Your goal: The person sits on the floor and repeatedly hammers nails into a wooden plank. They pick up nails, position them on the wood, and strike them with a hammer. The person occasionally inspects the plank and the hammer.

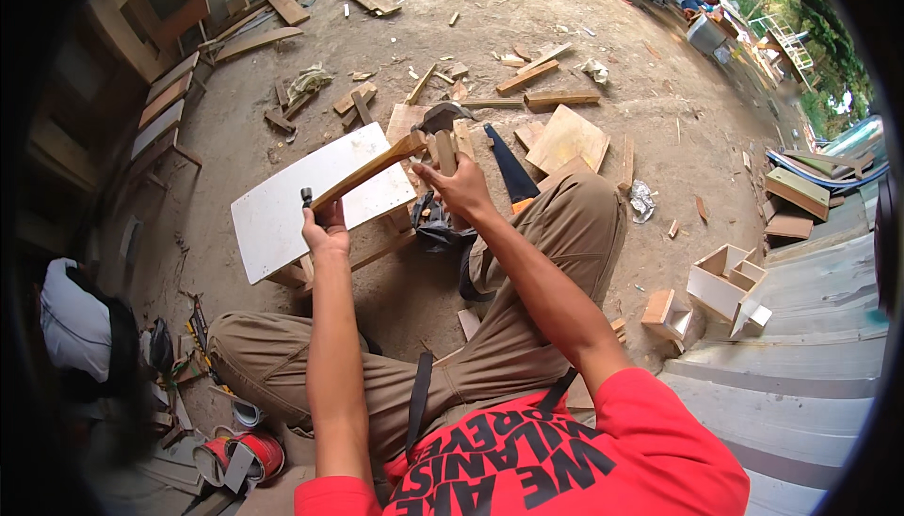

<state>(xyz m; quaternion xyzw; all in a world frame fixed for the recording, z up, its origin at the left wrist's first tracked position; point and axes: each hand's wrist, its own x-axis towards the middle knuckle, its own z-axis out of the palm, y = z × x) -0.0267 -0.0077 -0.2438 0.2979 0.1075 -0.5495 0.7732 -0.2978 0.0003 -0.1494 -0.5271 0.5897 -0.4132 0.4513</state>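
My left hand (326,232) is closed around the near end of a long wooden strip (367,175), held slanting above a low white-topped table (273,224). A small black knob-like piece (306,196) shows beside that end; whether it is attached I cannot tell. The strip's far end reaches close to my right hand (463,188), whose fingers are wrapped around a short wooden block (445,152). A handsaw (510,168) with a dark blade lies just right of that hand. Below the block is a crumpled black plastic bag (438,226).
Wood offcuts and a square board (569,138) litter the dirt floor ahead. Small wooden boxes (725,281) stand at right by corrugated metal sheeting (800,375). Red cans (254,457) sit at lower left; a bench (165,111) lines the left side.
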